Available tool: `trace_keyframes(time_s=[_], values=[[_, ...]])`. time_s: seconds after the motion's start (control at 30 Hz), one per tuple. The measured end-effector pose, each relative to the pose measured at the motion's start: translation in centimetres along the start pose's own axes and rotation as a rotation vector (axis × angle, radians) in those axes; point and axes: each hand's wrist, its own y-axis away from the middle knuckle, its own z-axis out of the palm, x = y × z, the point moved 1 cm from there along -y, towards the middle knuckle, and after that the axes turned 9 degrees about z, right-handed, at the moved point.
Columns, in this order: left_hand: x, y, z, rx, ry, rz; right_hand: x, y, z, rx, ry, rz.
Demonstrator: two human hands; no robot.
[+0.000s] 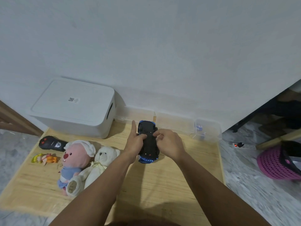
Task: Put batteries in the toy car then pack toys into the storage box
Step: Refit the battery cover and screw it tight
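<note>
**Car turned belly-up for its batteries**

The wooden counter (162,185) stood against a pale wall and carried everything. The biggest thing on it, the white storage box (73,108), sat at the far left corner with its lid on, probably parked out of the way until packing began. In front of it the toys waited in a loose group: a pink stuffed animal (74,162), a white teddy bear (101,163) leaning against it, a black remote control (51,143) and a small orange figure (45,159). A clear plastic container (207,131) stood at the far right corner; whether it held batteries could not be told.

The toy car (147,141) lay near the middle, upside down, its black underside facing up, most likely so the battery cover could be reached. The left hand (136,142) gripped the car's left flank, thumb across the underside and forefinger pointing straight out, steadying it. The right hand (169,144) was curled nearly closed, fingertips pinched at the middle of the underside; whether they held a battery or a cover was hidden.
</note>
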Motion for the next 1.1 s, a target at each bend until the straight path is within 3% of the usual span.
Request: trace_keyframes(time_s=[0.2,0.37,0.5,0.63,0.83,1.1], values=[[-0.3,0.3,-0.6,0.005,0.103,-0.066,-0.5,0.5,1.0,-0.026,-0.035,0.052],[-1.2,0.1,-1.5,-0.056,0.221,-0.195,-0.7,0.8,2.1,-0.176,-0.365,0.140],[-1.6,0.3,-1.6,-0.039,0.181,-0.131,-0.4,0.5,3.0,-0.271,-0.508,0.168],[-1.7,0.9,-1.9,0.039,-0.022,-0.061,0.3,0.1,4.3,-0.281,-0.541,0.220],[-4.0,0.7,-2.0,0.104,-0.529,0.074,1.6,0.0,6.3,-0.159,-0.542,0.343],[-4.9,1.7,-1.0,0.056,-0.838,0.122,3.1,-0.4,7.4,-0.147,-0.312,0.314]])
